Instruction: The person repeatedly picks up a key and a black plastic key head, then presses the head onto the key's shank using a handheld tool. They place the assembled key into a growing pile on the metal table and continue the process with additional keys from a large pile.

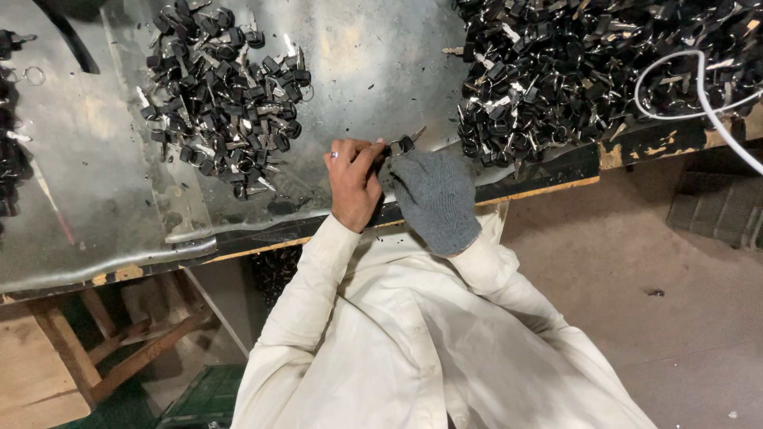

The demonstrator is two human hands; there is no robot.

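both hands are meeting at the table's (95,238) near edge: the bare left hand (352,181) and gloved right hand (433,199) are pinching one black-headed key (401,144) between two key piles (222,95), keeping it steady.

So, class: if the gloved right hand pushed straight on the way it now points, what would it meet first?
The gloved right hand points up and left, toward the black-headed key pinched with the left hand. Beyond that lies bare metal sheet; the smaller key pile sits further left, probably off the line.
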